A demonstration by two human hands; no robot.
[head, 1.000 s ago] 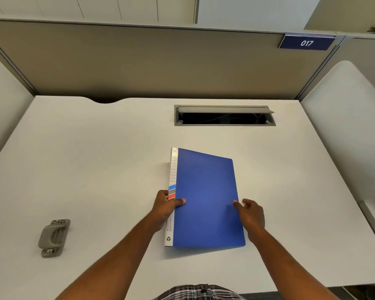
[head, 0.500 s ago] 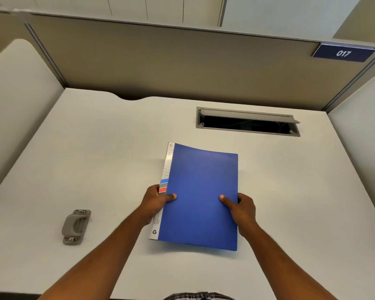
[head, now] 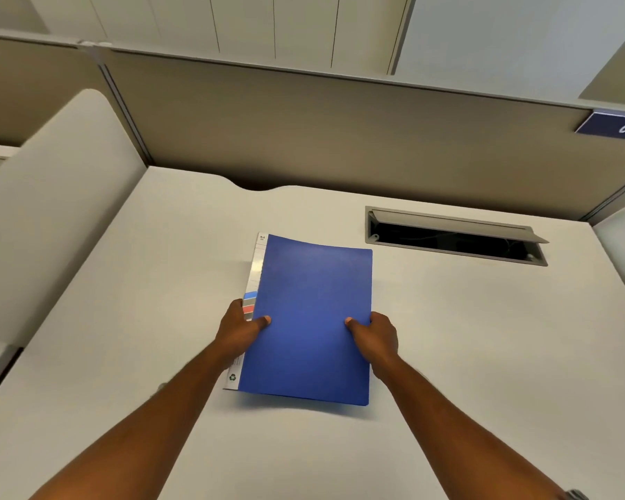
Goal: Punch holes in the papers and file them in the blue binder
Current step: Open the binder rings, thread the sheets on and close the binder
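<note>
The binder (head: 311,319) is closed and held with both hands over the middle of the worktop (head: 466,337), spine to the left. Its near edge casts a shadow on the surface, so it seems slightly lifted or tilted there; whether the far edge touches the worktop cannot be told. The left hand (head: 240,328) grips the spine side, thumb on the cover beside the coloured label strip, fingers tucked under. The right hand (head: 376,335) grips the opposite, opening edge the same way, thumb on top and fingers curled beneath.

No papers and no punch show in this view, so the task is judged to be at its very start: the binder is being positioned or readied for opening.

To do this step well, the binder should go down flat and square to the body, with free worktop to the left so the cover can swing fully open. It should stay well apart from the cable slot (head: 455,240) at the back right, where loose sheets could slide in. The thin cover looks flexible, so lifting it from the opening edge with the right hand, while the left hand pins the spine, should keep it from skating on the smooth surface. Pressing hard on the middle is unwise, as the cover may bow. Once open, the filing mechanism should be checked before any paper is punched.
</note>
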